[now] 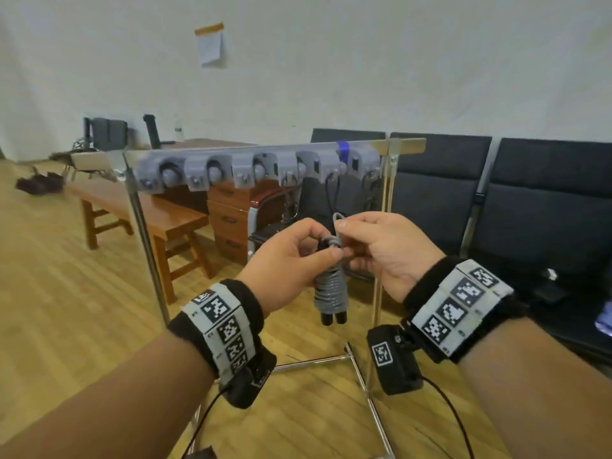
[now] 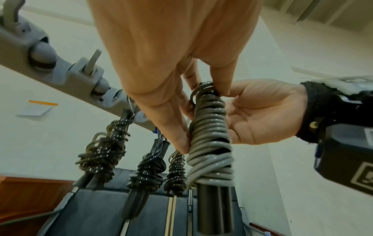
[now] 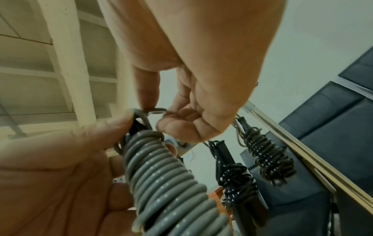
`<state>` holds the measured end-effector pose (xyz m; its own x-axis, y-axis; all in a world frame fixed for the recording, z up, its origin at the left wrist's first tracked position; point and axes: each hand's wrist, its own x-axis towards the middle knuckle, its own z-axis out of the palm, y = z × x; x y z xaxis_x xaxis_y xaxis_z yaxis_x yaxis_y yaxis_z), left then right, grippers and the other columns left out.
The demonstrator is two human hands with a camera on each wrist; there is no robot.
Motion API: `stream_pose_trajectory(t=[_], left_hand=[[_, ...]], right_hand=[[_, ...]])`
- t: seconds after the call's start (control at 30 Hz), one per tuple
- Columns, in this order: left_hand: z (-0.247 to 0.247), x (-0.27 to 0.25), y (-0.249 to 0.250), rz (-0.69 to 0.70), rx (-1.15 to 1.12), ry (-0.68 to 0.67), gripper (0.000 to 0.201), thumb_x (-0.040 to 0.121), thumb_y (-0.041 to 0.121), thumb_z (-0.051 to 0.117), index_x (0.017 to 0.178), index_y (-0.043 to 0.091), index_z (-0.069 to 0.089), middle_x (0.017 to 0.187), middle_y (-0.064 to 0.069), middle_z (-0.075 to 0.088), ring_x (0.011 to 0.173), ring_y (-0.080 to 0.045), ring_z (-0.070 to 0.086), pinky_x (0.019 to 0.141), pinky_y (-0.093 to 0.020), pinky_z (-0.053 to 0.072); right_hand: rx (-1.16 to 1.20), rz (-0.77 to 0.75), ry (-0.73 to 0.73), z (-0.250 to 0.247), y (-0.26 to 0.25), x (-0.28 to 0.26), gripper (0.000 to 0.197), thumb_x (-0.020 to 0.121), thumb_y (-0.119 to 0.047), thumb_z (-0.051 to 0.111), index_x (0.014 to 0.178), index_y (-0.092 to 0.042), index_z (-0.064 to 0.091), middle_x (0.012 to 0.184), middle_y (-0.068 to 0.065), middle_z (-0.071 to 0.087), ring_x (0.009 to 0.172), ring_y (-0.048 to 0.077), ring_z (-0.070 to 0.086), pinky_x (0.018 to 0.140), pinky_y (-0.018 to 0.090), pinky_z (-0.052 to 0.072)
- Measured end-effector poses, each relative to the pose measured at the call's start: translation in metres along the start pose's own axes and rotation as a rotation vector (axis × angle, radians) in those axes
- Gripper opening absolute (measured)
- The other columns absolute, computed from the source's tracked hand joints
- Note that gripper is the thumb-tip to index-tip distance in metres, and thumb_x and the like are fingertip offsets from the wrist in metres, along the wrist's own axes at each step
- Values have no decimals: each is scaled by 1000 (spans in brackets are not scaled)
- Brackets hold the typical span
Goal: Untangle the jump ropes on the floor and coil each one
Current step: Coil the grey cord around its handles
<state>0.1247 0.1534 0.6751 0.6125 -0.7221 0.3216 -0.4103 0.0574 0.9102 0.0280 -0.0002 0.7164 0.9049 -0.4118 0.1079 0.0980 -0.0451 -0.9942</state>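
Note:
A grey jump rope [image 1: 329, 293] is wound in a tight coil round its two black handles [image 1: 332, 318], and both hands hold it in mid-air in front of the rack. My left hand [image 1: 326, 243] pinches the upper part of the coil between thumb and fingers. My right hand [image 1: 342, 228] pinches the small loose loop of rope at the top. In the left wrist view, the left hand [image 2: 199, 115] grips the coil [image 2: 210, 143] with the right hand [image 2: 262, 111] behind it. The right wrist view shows the right hand [image 3: 159, 114] on the loop above the coil [image 3: 167, 175].
A metal rack with a bar of grey clips [image 1: 258, 167] stands just beyond the hands, its legs [image 1: 361, 376] on the wood floor. Dark coiled ropes [image 2: 102, 153] [image 2: 147, 172] [image 3: 270, 159] hang from it. A wooden bench [image 1: 139, 207] is left, black chairs [image 1: 546, 210] right.

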Motion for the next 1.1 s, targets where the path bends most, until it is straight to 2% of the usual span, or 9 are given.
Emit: stream_pose_trajectory(t=[0.17,0.27,0.33,0.53,0.63,0.77,0.9,1.0,1.1], left_hand=[[-11,-4,19,-60,16,-27,26,77,57,78,86,36,66,95,-2,76,89,-22,75,78,-40,62],[-22,-7,29,-62,-15,-9,19,85,46,79,85,30,68,88,0,71,84,-20,69,81,-41,58],[-30,-10,33,-55,-23,-11,13,89,34,81,88,26,71,89,0,73,83,-17,69,79,-36,56],[-49,-16,37,-63,-114,10,13,90,16,80,84,23,72,81,-3,68,74,-16,69,68,-25,56],[-57,-18,37,-66,-90,28,18,92,13,77,78,24,73,77,-3,68,71,-15,69,67,-25,58],[-70,-19,37,-33,20,144,19,94,14,74,78,24,72,69,6,70,69,-15,70,73,-36,63],[-77,-15,35,-3,126,288,11,93,22,73,83,22,71,78,0,72,74,-22,68,85,-56,63],[-85,-12,32,-7,163,344,11,94,27,73,85,20,72,87,-7,76,86,-34,73,85,-58,62],[-99,-5,26,-24,162,380,12,95,27,72,88,18,75,87,-9,77,84,-33,74,83,-57,63]], right_hand=[[-220,-133,-38,11,-16,-9,14,98,-19,66,97,-10,77,84,11,71,76,20,64,71,36,55],[-318,-198,-57,19,-22,-13,14,99,-20,67,94,-12,78,92,18,75,78,21,69,74,38,61],[-342,-204,-67,23,-26,-15,16,100,-20,66,94,-12,78,89,18,75,76,22,70,75,39,64],[-417,-255,-113,33,-34,-18,16,100,-15,64,93,-9,77,81,11,76,71,21,72,71,35,64],[-492,-282,-128,42,-34,-15,15,100,-14,63,92,-11,76,76,7,75,71,23,73,70,34,65],[-550,-314,-74,54,-35,-8,14,99,-18,64,92,-15,75,77,3,77,73,22,74,67,29,64],[-571,-326,18,72,-32,7,17,97,-22,63,85,-18,74,72,3,75,56,13,65,54,27,58],[-541,-260,-64,86,-27,22,17,98,-24,61,89,-15,72,71,1,71,54,11,60,49,22,51],[-495,-225,-105,99,-23,40,20,100,-26,61,90,-13,72,66,-1,67,53,11,59,49,21,50]])
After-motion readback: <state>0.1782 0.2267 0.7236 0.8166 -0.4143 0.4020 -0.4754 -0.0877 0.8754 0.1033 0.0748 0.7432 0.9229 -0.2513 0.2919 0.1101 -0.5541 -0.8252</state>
